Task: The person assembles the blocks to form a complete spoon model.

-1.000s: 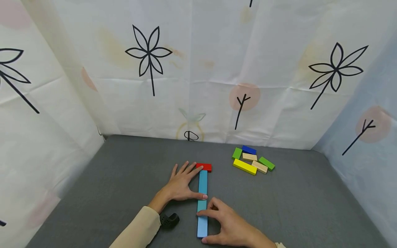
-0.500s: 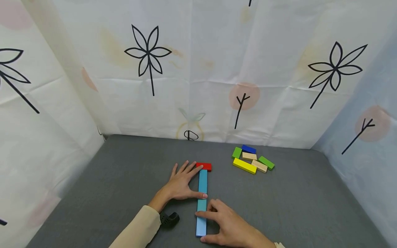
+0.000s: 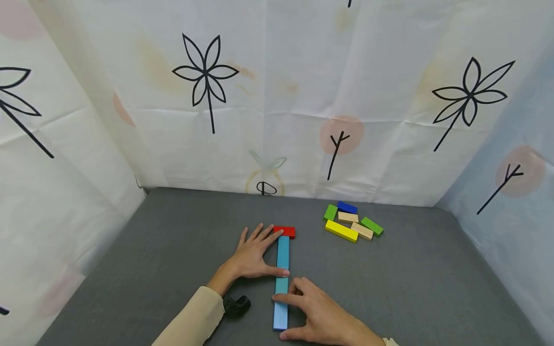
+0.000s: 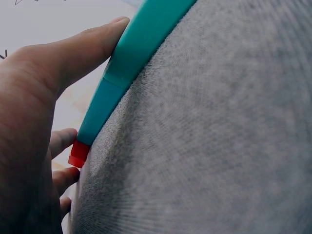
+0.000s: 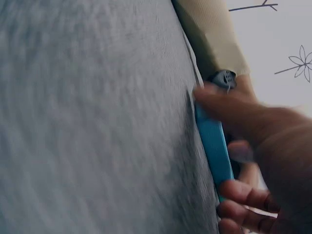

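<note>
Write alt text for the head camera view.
Two hands steady a line of two light blue blocks on a grey table: left hand flat beside it, right hand gripping the near block. A red block caps the far end.

Matt blue blocks (image 3: 282, 278), rough grey felt (image 3: 173, 230)
</note>
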A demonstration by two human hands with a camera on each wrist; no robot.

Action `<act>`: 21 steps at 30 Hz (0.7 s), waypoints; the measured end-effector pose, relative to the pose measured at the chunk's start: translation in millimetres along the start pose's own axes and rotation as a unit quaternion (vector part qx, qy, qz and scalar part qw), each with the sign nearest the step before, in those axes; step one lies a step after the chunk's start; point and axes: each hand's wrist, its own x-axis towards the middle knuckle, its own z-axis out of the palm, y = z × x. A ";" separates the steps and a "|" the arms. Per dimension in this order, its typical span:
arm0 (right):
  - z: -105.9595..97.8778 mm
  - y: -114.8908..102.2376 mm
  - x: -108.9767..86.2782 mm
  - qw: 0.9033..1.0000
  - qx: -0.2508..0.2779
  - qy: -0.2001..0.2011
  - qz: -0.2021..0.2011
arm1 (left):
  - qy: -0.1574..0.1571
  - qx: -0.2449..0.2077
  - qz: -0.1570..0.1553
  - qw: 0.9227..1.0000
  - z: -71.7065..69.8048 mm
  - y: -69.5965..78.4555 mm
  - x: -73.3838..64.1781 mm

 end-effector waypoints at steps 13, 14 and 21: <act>-48.1 69.3 -12.3 0.951 -0.045 0.299 0.065 | -0.003 -0.003 -0.003 1.000 1.6 -1.8 0.1; -50.7 77.8 -14.4 0.943 -0.055 0.319 0.078 | -0.003 -0.004 -0.002 1.000 2.0 -2.0 -0.1; -58.5 114.2 -28.0 0.924 -0.060 0.345 0.151 | 0.002 -0.003 0.003 1.000 3.4 -2.4 -0.4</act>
